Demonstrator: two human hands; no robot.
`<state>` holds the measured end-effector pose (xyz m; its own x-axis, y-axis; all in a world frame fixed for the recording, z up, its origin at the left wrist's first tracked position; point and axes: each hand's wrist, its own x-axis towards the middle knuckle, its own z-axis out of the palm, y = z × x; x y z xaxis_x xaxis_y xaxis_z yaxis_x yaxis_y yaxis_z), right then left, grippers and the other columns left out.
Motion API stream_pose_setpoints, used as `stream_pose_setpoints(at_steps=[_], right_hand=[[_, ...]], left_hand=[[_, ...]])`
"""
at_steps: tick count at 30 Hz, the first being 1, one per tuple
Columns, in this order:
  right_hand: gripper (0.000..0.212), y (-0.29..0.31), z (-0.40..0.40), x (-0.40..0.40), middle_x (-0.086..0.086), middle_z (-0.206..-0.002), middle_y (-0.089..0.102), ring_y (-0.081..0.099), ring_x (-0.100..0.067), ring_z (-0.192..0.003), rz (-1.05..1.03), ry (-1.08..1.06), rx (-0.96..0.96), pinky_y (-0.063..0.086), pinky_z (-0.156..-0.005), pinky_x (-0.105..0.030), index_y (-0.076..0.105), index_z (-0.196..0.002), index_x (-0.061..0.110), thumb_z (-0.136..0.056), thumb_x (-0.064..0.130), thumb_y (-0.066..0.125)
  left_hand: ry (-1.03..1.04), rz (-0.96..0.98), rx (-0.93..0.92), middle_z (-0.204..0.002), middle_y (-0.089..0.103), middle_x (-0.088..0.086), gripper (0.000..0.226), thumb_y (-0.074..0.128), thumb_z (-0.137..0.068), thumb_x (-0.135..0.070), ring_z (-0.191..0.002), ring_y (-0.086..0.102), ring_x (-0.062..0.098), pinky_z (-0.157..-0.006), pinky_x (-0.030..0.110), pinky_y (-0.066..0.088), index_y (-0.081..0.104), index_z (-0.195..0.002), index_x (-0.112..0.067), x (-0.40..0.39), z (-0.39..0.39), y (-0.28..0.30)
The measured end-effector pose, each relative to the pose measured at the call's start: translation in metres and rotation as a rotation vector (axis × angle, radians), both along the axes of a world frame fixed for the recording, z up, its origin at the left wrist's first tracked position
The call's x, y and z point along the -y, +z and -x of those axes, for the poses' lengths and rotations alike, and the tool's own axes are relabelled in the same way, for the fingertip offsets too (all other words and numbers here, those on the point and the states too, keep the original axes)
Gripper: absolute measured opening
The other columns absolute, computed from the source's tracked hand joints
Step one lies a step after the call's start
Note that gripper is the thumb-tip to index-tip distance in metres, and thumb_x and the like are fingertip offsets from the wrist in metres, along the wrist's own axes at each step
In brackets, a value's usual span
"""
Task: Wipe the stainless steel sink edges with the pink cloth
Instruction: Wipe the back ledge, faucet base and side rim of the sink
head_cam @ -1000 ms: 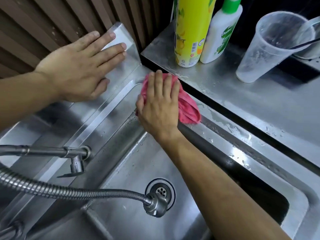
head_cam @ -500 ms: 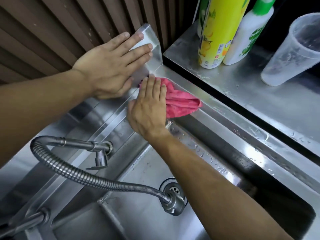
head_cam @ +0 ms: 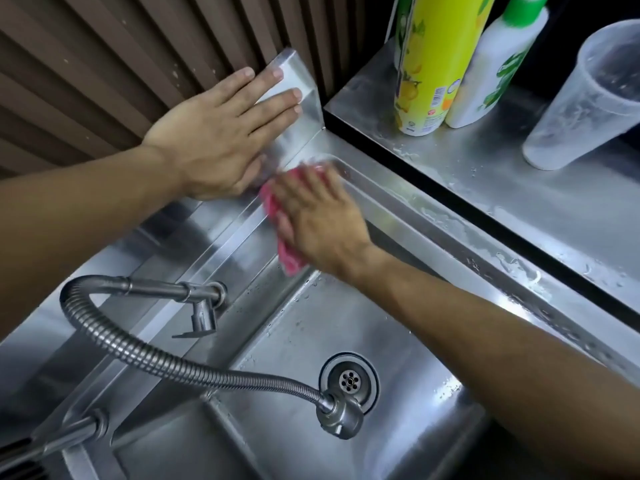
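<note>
The stainless steel sink (head_cam: 408, 223) fills the lower view, its rim wet along the right side. My right hand (head_cam: 318, 216) presses flat on the pink cloth (head_cam: 285, 252) at the sink's far left corner, on the back rim. Most of the cloth is hidden under the palm; a pink strip shows along the hand's left side. My left hand (head_cam: 221, 133) lies flat, fingers spread, against the steel backsplash just behind the cloth, holding nothing.
A flexible metal faucet hose (head_cam: 166, 358) arcs over the basin, its head near the drain (head_cam: 349, 381). On the wet steel counter (head_cam: 485, 188) at right stand a yellow bottle (head_cam: 433, 64), a white bottle with green cap (head_cam: 491, 71) and a clear plastic cup (head_cam: 581, 98). Brown slatted wall behind.
My right hand has slid the cloth from the right rim around the corner onto the back rim, leftward. My left hand stays on the backsplash. The camera view has shifted.
</note>
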<state>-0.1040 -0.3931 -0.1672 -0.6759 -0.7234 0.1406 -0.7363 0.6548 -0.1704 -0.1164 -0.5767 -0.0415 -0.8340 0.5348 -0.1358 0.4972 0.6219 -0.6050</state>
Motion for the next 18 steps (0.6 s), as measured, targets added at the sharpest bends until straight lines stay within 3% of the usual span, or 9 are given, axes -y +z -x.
stream_pose_setpoints(at_steps=[3,5,10,12,15,18], right_hand=[[0.066,0.013,0.005,0.018,-0.015,-0.170,0.020,0.010,-0.038,-0.158,-0.026,-0.377,0.112,0.003,-0.128,-0.057,0.019,-0.162,0.005,-0.107,0.040,0.023],[0.072,0.016,-0.021,0.040,-0.024,-0.169,0.014,0.011,-0.042,-0.157,-0.022,-0.414,0.141,0.005,-0.126,-0.059,0.015,-0.161,-0.003,-0.105,0.041,0.025],[0.067,0.009,-0.087,0.037,-0.023,-0.166,0.028,0.022,-0.039,-0.155,0.095,0.049,0.105,0.008,-0.128,-0.051,0.031,-0.158,0.000,-0.103,0.038,0.038],[0.064,0.003,-0.081,0.031,-0.018,-0.166,0.031,0.024,-0.035,-0.155,0.068,0.112,0.053,0.009,-0.129,-0.049,0.033,-0.159,0.004,-0.105,0.038,0.035],[0.067,0.005,-0.038,0.030,-0.026,-0.164,0.029,0.024,-0.042,-0.153,-0.032,-0.178,0.036,0.009,-0.127,-0.055,0.027,-0.159,-0.002,-0.104,0.037,0.032],[0.092,0.022,0.009,0.024,-0.031,-0.166,0.015,0.016,-0.046,-0.154,-0.227,-0.383,0.096,0.008,-0.128,-0.055,0.010,-0.159,-0.010,-0.099,0.052,0.044]], left_hand=[[0.007,0.001,0.000,-0.173,0.009,0.017,0.073,0.018,-0.102,-0.038,-0.160,0.002,0.039,-0.130,0.052,0.006,0.009,-0.165,-0.003,0.000,0.000,-0.001],[0.003,-0.002,0.001,-0.173,0.009,0.017,0.073,0.018,-0.102,-0.038,-0.160,0.002,0.039,-0.130,0.052,0.006,0.010,-0.165,-0.003,0.000,0.000,-0.001],[0.000,-0.027,0.008,-0.173,0.010,0.018,0.073,0.021,-0.101,-0.037,-0.160,0.004,0.040,-0.130,0.053,0.008,0.012,-0.164,-0.002,0.001,0.001,-0.003],[-0.005,-0.029,0.003,-0.172,0.010,0.018,0.072,0.022,-0.101,-0.036,-0.160,0.003,0.040,-0.130,0.053,0.008,0.013,-0.164,-0.002,0.000,0.000,-0.002],[-0.011,-0.012,0.002,-0.173,0.008,0.018,0.074,0.018,-0.100,-0.038,-0.160,0.002,0.039,-0.130,0.052,0.006,0.011,-0.164,-0.002,-0.001,0.001,0.001],[0.006,0.032,-0.001,-0.173,0.009,0.018,0.074,0.018,-0.100,-0.040,-0.160,0.001,0.039,-0.130,0.052,0.005,0.010,-0.165,-0.004,-0.001,0.001,0.000]])
